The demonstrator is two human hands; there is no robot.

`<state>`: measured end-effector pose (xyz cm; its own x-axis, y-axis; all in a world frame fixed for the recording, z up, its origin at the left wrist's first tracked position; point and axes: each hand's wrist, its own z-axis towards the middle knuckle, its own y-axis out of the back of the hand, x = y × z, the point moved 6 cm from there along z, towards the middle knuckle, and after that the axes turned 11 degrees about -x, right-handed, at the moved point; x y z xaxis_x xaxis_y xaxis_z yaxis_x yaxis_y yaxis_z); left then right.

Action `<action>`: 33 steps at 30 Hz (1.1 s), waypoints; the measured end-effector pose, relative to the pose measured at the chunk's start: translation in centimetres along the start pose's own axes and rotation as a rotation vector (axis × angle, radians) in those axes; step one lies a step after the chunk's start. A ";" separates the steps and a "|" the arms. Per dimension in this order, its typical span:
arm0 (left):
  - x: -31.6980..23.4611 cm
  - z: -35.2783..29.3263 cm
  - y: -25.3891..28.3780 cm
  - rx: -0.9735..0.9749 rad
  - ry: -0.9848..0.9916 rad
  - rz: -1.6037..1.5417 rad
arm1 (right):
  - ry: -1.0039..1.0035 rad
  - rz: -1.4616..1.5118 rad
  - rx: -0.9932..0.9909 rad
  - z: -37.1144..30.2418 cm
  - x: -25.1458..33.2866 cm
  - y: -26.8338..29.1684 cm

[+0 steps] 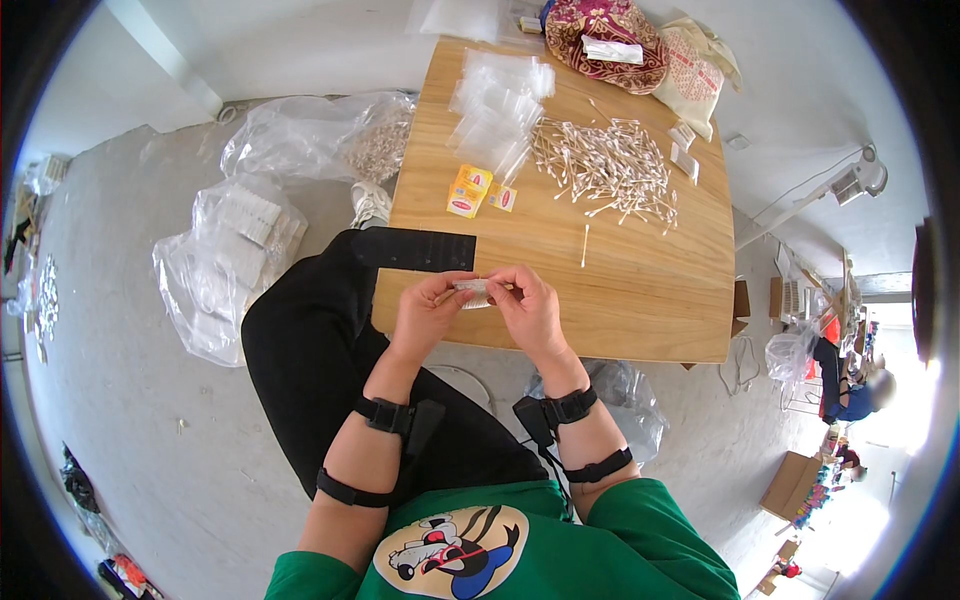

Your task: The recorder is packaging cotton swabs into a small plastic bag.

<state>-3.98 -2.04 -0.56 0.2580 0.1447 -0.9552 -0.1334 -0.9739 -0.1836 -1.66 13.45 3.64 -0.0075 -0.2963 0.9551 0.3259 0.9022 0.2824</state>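
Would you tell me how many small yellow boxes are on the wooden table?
2: a larger yellow box beside the heap of clear bags, and a smaller one just right of it. More may hide under the bags.

Small clear packet (473, 291), horizontal, above table edge

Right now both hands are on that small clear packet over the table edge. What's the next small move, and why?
Probably press the small clear packet shut along its open end. The left hand and right hand pinch it from either side, and pale sticks seem to lie inside already, though that is too small to be sure. The pile of cotton swabs and the stack of empty bags lie farther up the table.
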 end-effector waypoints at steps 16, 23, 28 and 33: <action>-1.4 -0.3 0.4 -0.049 -0.021 -0.002 | 0.006 0.053 -0.008 -0.7 0.0 -0.1; -0.9 -0.2 0.3 -0.059 -0.019 -0.239 | -0.073 0.070 -0.028 -0.9 -0.2 -0.2; -0.9 -0.1 0.3 -0.083 -0.003 -0.126 | -0.111 0.124 -0.022 -0.8 -1.0 -0.3; -0.8 0.2 0.5 -0.086 0.029 -0.111 | -0.108 0.164 -0.028 -0.5 -1.4 -0.2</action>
<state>-4.44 -2.59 0.02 0.2945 0.2481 -0.9229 -0.0205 -0.9639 -0.2657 -1.29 13.52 2.19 -0.0529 -0.1089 0.9926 0.3571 0.9262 0.1206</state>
